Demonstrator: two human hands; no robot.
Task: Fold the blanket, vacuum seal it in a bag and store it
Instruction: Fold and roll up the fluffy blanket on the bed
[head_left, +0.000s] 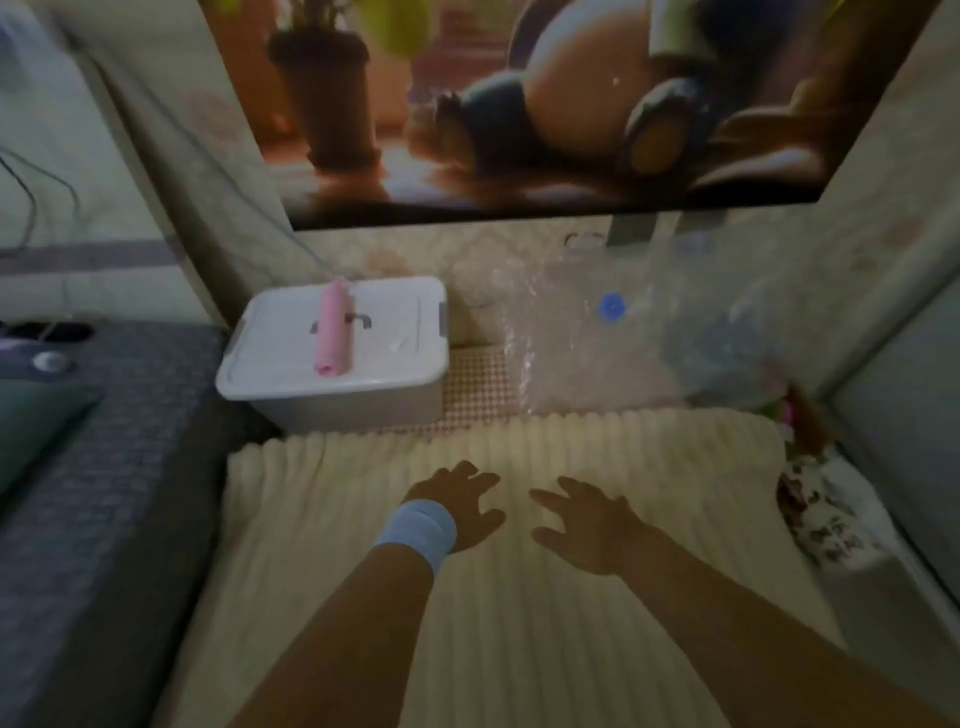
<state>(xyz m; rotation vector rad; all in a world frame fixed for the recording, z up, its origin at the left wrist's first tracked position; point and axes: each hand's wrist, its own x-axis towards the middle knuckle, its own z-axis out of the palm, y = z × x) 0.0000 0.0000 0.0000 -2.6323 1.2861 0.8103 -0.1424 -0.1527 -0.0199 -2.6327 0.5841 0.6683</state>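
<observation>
"Dim corner, big cartoon poster (519, 104) on the wall, grey checked bedding (104, 441) off to my left. Where's the blanket?"

"Right under me. The cream ribbed blanket (519, 597) is spread flat, and both hands are on its middle. My left hand (457, 506), the one with the blue wristband (421, 530), and my right hand (587, 525) are palms down with fingers spread, gripping nothing. It's too blurry to say how hard they press."

"Folded yet?"

"I'd judge it barely started, but I can't tell how many layers lie there."

"And the bag?"

"The clear vacuum bag (571, 353) leans against the wall beyond the blanket's far edge, with its blue valve (612, 306) facing me. Left of it is the white storage box (337, 364), lid on, with a pink pump (333, 327) lying across the lid."

"So what could go wrong?"

"Mostly the fold. The pile looks thick and springy. If I pull one side over unevenly the edges will creep, and a lopsided bundle may be too fat for the bag's mouth. The box's near side sits just beyond the blanket's far edge, so a swung corner could knock it and roll the pump off the lid. The bag looks limp too, so a brush from the blanket could make it slump."
</observation>
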